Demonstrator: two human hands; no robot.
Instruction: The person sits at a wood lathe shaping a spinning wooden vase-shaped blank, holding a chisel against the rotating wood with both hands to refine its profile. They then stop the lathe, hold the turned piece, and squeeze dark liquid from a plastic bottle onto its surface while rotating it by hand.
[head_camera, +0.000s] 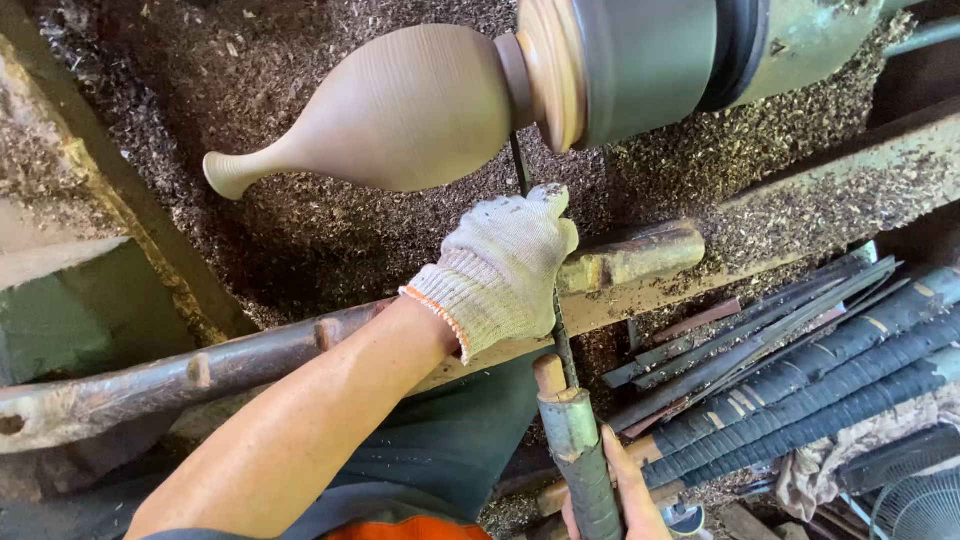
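Observation:
A pale wooden vase shape (400, 105) hangs sideways on a lathe, its wide end joined to a round wooden disc (550, 70) on the grey chuck (640, 55). My left hand (500, 265), in a white knit glove, grips the thin metal shaft of a turning tool (520, 165) where it crosses the long wooden tool rest (630, 258). The tool's tip points up at the vase's base, near the disc. My bare right hand (625, 490) holds the tool's wrapped handle (585, 460) at the bottom of the view.
Wood shavings (300, 230) cover the lathe bed and the rail at right. Several long tools with dark wrapped handles (820, 380) lie in a pile at right. A fan grille (920, 505) shows at the bottom right corner.

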